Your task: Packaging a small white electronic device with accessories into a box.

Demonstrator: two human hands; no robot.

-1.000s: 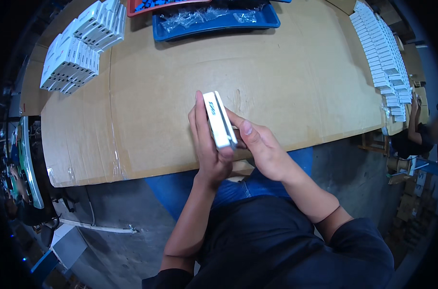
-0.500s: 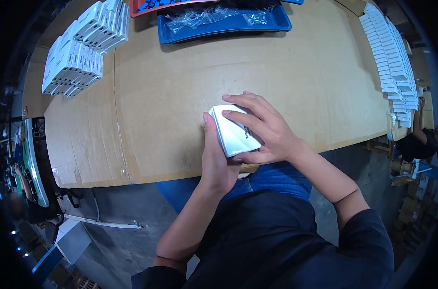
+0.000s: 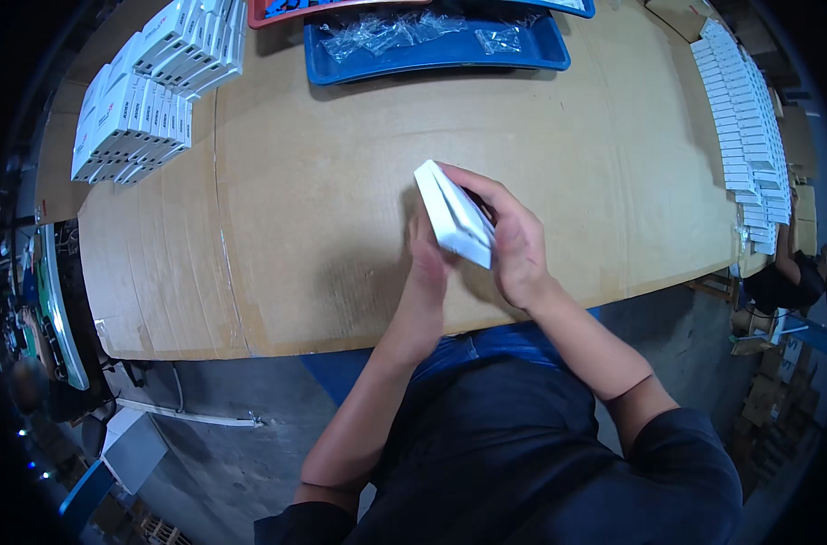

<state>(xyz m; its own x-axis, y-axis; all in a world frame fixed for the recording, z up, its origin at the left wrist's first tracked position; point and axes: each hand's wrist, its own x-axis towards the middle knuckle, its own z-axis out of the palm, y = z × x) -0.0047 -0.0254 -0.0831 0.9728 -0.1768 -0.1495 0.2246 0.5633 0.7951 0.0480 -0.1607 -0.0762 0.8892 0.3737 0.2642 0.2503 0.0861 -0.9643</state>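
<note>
A small flat white box (image 3: 450,215) is held up above the cardboard-covered table, tilted on edge with a narrow side facing me. A gap shows along that side, as if a flap or lid stands slightly ajar. My right hand (image 3: 520,241) grips it from the right, its fingers wrapped over the far face and the thumb near the lower end. At the lower left of the box is my left hand (image 3: 426,263), closed against it; its fingertips are mostly hidden behind the box and a little blurred.
Stacked white boxes (image 3: 127,127) stand at the far left, and a long row of similar boxes (image 3: 745,127) lines the far right. Beyond my hands lies a blue tray (image 3: 441,64) with clear plastic bags, beside a red tray (image 3: 341,7) of blue pieces. People are partly visible at both sides.
The box has been turned from its broad printed face to a narrow side and lifted slightly away from me. My right hand has moved from its top to its right side.
</note>
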